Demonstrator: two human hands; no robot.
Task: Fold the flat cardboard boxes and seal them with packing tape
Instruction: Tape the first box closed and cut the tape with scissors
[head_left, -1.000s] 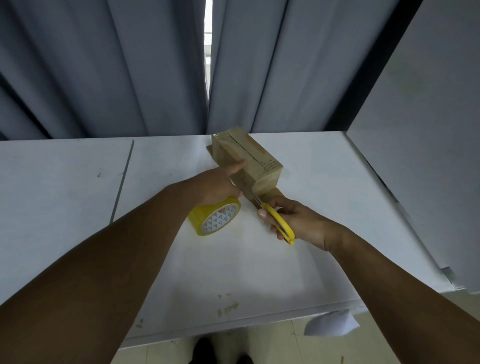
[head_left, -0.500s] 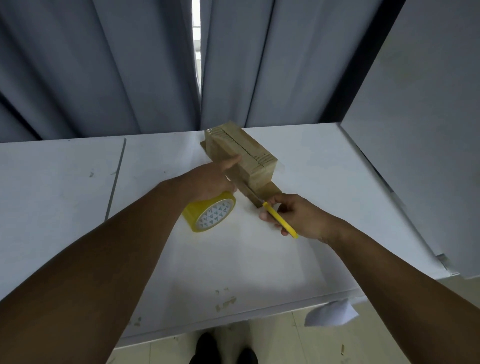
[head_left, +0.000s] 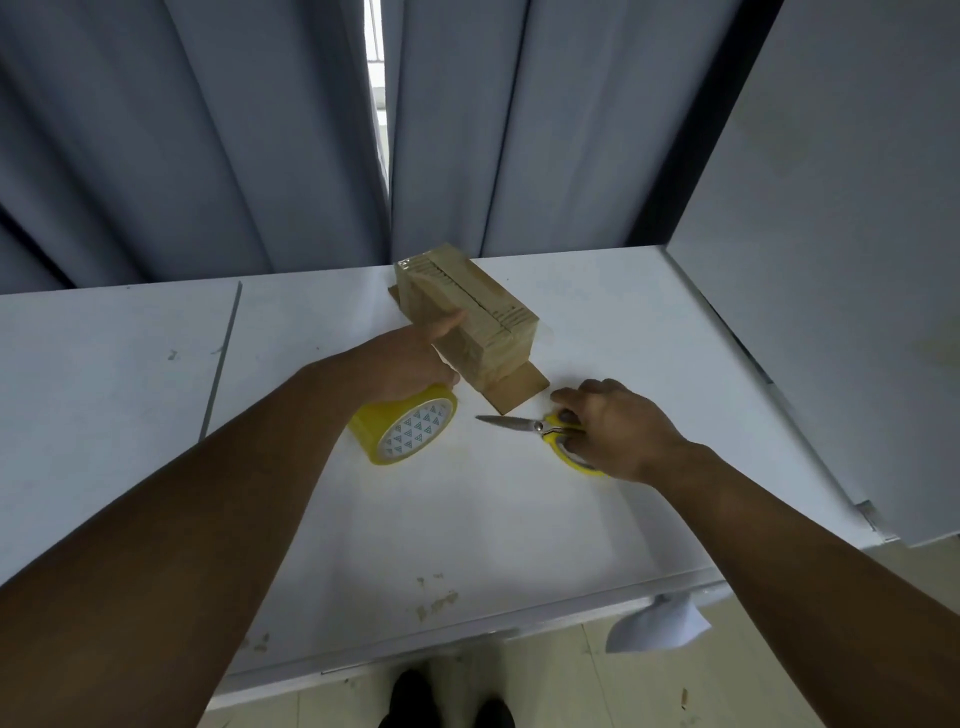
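Left hand (head_left: 402, 364): closed over the top of the yellow tape roll (head_left: 405, 432), which stands on edge on the white table (head_left: 130, 374); forefinger stretched out, touching the near side of the cardboard box (head_left: 467, 317). Box: folded, taped, just beyond the grip, lying on a flat cardboard sheet (head_left: 519, 389) that juts out toward the right hand (head_left: 618, 428). Right hand: fingers spread loosely over the yellow handles of the scissors (head_left: 540, 428), which lie flat on the table; whether it clamps them, cannot tell. Blades shut, pointing toward the tape roll, apart from it. Grey curtain (head_left: 208, 140): behind the table.
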